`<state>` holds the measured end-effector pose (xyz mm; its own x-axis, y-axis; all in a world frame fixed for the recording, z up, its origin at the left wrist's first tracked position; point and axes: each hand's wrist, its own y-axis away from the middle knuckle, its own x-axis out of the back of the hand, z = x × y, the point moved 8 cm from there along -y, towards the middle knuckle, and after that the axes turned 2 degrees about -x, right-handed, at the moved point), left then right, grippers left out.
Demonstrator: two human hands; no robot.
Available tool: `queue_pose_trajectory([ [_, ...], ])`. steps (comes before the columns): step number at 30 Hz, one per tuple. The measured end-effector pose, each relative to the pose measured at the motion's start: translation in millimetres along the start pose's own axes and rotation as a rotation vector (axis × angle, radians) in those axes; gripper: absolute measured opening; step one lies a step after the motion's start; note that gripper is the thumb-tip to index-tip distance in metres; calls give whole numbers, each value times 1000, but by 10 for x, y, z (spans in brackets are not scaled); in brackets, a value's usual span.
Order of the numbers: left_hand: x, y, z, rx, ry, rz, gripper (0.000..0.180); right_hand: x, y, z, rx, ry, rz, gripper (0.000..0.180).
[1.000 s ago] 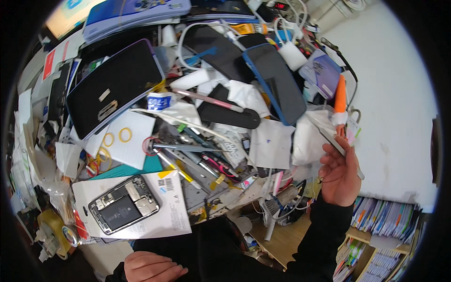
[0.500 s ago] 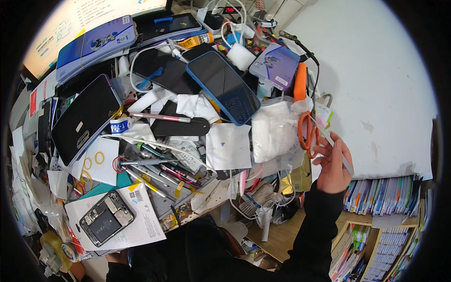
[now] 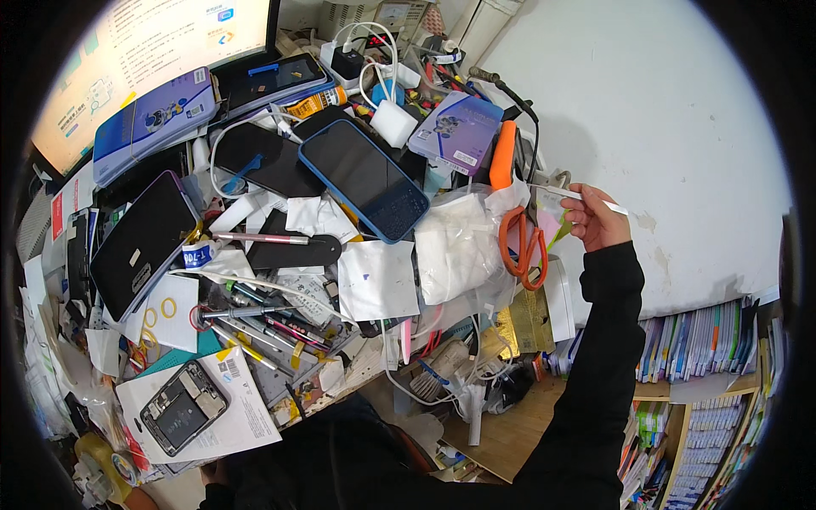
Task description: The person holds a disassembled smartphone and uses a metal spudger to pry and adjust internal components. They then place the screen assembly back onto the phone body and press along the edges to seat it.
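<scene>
My right hand [image 3: 599, 219] is raised at the right, beside the bench and in front of the white wall. Its thumb and fingers pinch a thin, flat, pale strip [image 3: 614, 206], whose exact kind I cannot make out. Just left of the hand hang orange-handled scissors [image 3: 537, 255], apart from it. At the lower left, only a bit of my left hand [image 3: 213, 471] shows below the bench edge; its fingers are hidden. Above it, an opened phone [image 3: 184, 408] with bare battery and boards lies on a white card [image 3: 255, 425].
A blue-framed phone [image 3: 364, 180], a plastic bag of white material [image 3: 459, 246], pens and a screwdriver [image 3: 255, 312] crowd the bench. A purple box [image 3: 456, 132] and an orange-handled tool [image 3: 503, 155] stand behind. A lit monitor [image 3: 153, 76] is far left; shelves of thin packets [image 3: 697, 348] stand right.
My right hand has moved up and farther away, still pinching the pale strip, which now lies nearly level. The view has shifted, so the bench appears farther left. The opened phone stays on its card.
</scene>
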<state>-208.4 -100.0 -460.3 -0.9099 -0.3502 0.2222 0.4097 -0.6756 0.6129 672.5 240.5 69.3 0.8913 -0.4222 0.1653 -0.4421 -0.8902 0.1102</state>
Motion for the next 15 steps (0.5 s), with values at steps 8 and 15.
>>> queue_pose_trajectory([
  [8,-52,252,401,23,-228,112,65,55,-253,152,-81,-63,-136,30],
  [15,-108,301,454,31,-211,106,61,131,-292,201,-98,-105,-135,29],
])
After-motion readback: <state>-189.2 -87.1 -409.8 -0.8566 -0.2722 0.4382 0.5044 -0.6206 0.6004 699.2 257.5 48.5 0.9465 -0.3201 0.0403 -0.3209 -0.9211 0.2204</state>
